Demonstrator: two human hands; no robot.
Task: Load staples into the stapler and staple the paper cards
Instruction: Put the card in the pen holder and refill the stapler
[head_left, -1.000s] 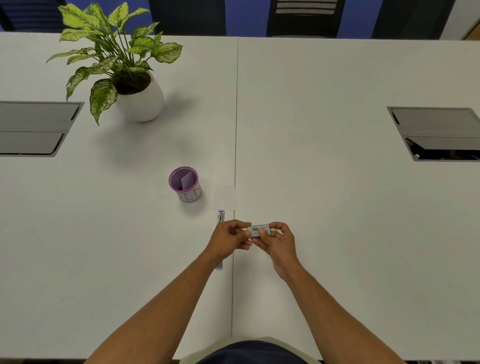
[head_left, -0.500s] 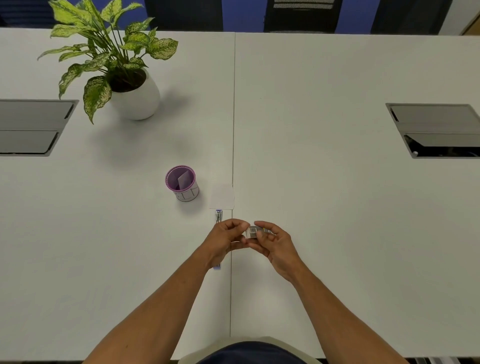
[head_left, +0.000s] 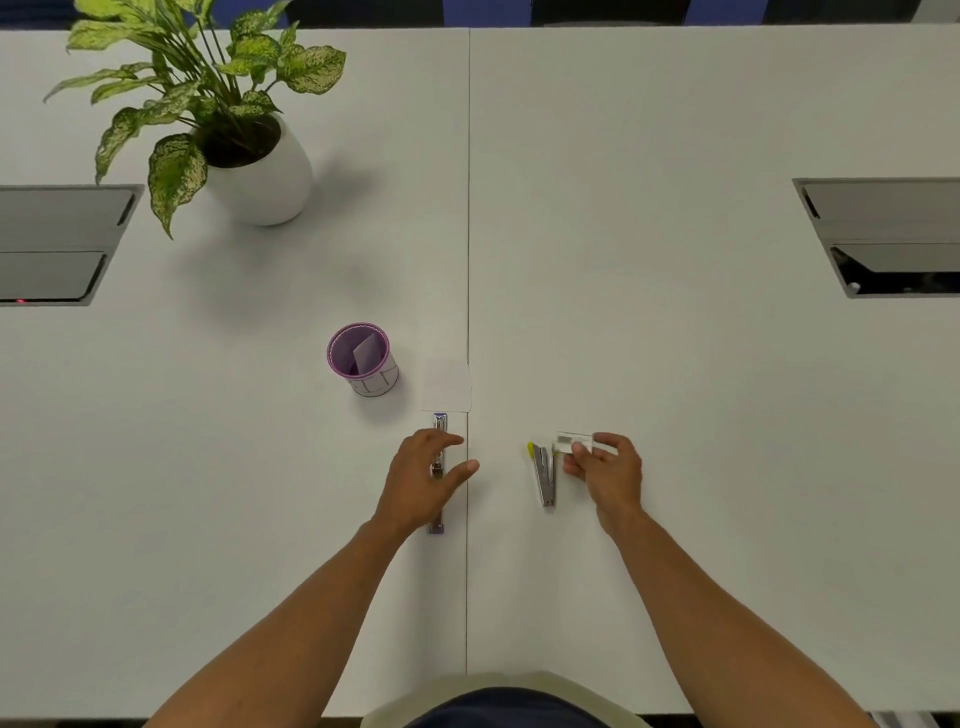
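The left hand (head_left: 423, 480) is spread wide over the stapler (head_left: 439, 423). The right hand (head_left: 605, 467) pinches a small staple box (head_left: 571, 441) beside a second stapler (head_left: 544, 475).

Two white tabletops (head_left: 675, 208) butted along a thin centre seam (head_left: 468, 208), grey recessed cable hatch at left edge (head_left: 57, 244), another at right (head_left: 883, 234), blue wall strip (head_left: 483, 10) beyond, soft even overhead light

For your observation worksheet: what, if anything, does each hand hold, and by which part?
The right hand pinches the small staple box by its right end. The left hand hangs open over the stapler, holding nothing.
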